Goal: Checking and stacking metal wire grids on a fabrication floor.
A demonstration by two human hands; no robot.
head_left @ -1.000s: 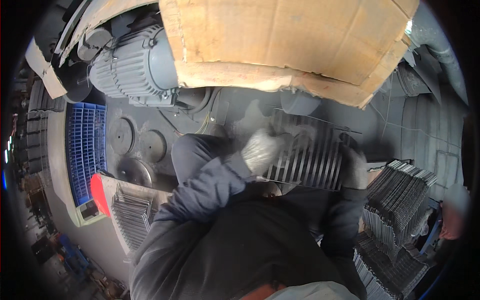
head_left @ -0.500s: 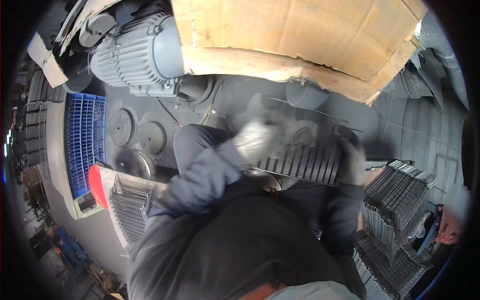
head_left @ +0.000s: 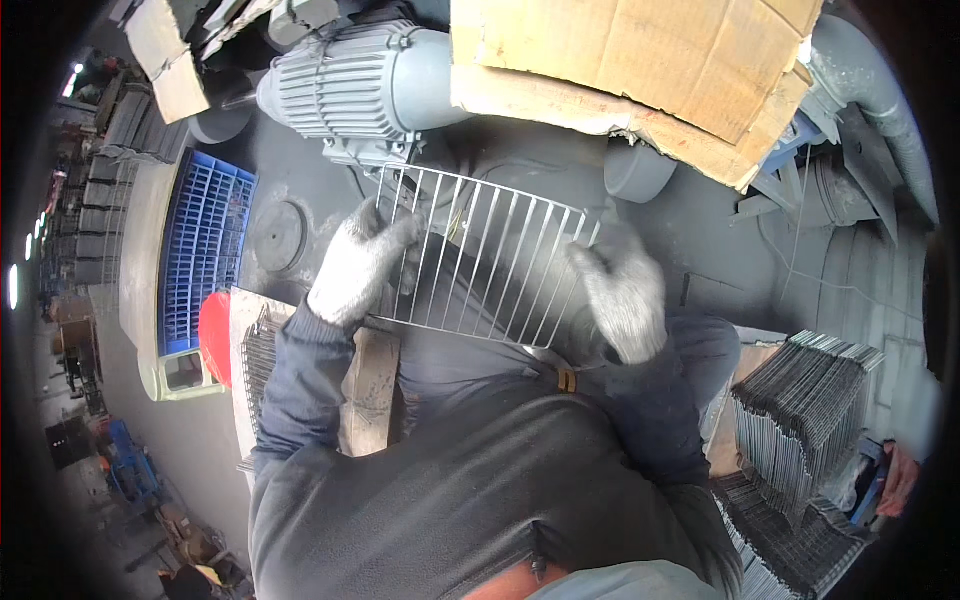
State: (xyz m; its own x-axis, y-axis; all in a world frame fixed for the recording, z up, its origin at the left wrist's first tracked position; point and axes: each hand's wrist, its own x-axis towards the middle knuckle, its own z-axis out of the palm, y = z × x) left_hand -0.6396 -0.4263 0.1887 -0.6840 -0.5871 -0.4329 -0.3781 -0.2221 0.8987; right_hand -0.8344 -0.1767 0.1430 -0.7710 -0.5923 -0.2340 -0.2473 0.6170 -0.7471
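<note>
A rectangular metal wire rack (head_left: 487, 262) with thin parallel bars is held up in front of my lap, slightly tilted. My left hand (head_left: 360, 258), in a whitish work glove, grips its left end with the thumb over the outer bars. At the rack's right end is my right hand (head_left: 620, 290), in a greyer glove, its fingers closed around the edge. Through the bars show my trouser legs and the dark floor.
An electric motor (head_left: 345, 90) and a cardboard sheet (head_left: 620, 60) stand ahead. Stacked wire racks (head_left: 805, 400) rise at my right; more racks (head_left: 262, 360) lie at my left, by a blue plastic crate (head_left: 205, 250). A round disc (head_left: 281, 236) lies on the floor.
The rack has moved left and come up toward me. My left hand, blurred over it before, now grips its left end. My view has shifted too.
</note>
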